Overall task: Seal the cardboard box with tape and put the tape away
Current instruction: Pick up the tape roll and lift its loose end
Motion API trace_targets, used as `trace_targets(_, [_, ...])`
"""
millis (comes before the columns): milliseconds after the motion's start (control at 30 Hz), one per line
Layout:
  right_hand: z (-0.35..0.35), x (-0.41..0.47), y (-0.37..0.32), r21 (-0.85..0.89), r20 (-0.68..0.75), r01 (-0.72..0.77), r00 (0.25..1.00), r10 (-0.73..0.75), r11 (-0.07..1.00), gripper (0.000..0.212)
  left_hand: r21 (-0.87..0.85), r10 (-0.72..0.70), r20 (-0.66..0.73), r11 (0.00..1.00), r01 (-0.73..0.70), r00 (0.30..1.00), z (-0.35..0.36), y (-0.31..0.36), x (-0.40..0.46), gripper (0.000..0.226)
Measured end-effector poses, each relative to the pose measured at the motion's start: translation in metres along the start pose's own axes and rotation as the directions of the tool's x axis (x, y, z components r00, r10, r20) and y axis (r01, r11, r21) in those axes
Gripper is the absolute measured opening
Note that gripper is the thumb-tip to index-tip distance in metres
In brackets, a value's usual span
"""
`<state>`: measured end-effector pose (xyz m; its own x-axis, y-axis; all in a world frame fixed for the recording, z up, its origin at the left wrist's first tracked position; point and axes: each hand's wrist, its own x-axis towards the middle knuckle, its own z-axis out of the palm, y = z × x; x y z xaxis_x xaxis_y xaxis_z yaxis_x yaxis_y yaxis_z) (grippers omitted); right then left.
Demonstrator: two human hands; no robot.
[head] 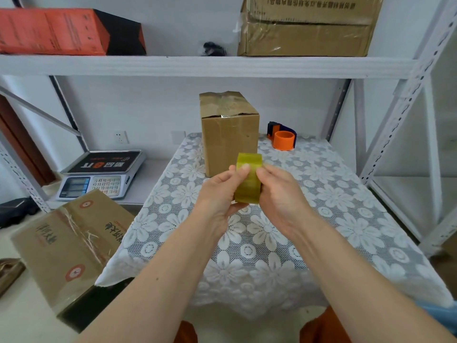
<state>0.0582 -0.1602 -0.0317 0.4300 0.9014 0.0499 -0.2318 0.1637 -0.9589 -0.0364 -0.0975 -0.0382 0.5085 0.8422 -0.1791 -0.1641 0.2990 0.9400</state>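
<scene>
A tall brown cardboard box (228, 134) stands upright at the far middle of the table, its top flaps creased and partly covered with shiny tape. In front of it I hold a yellowish roll of clear tape (248, 180) on edge above the table. My left hand (220, 191) grips the roll from the left, thumb pressed on its outer face. My right hand (282, 191) holds it from the right, with thumb and fingertips at the roll's upper edge.
A white lace cloth covers the table (309, 219). An orange and blue tape dispenser (282, 136) sits to the right of the box. A scale (99, 177) rests on a low shelf at left, a large carton (69, 246) below it. Metal shelf posts (395, 125) stand at right.
</scene>
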Motion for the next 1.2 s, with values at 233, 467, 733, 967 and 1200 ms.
trace_targets(233, [-0.007,0.008,0.009,-0.093,-0.055,0.082,0.995,-0.087,0.992,0.027,-0.061,0.052,-0.018,0.997,-0.053,0.998,0.015,-0.009,0.005,0.027])
trace_targets(467, [-0.023,0.015,0.027,0.016,-0.035,0.068,0.997,-0.067,0.998,0.031,0.021,0.13,0.082,0.991,-0.132,0.988,0.006,-0.031,0.016,0.025])
trace_targets(733, [-0.033,0.017,0.025,-0.624,-0.082,0.399,0.821,-0.565,0.672,0.031,0.199,0.319,0.266,0.905,-0.376,0.91,0.003,-0.02,0.019,0.029])
trace_targets(967, [-0.043,0.024,0.042,-0.759,0.252,0.59,0.655,-0.712,0.274,0.02,0.258,0.269,0.242,0.908,-0.329,0.932,-0.015,-0.019,0.01,0.026])
trace_targets(1200, [-0.034,0.017,0.045,-0.69,0.224,0.586,0.732,-0.644,0.425,0.01,0.277,0.237,0.202,0.917,-0.287,0.95,-0.019,-0.022,0.006,0.025])
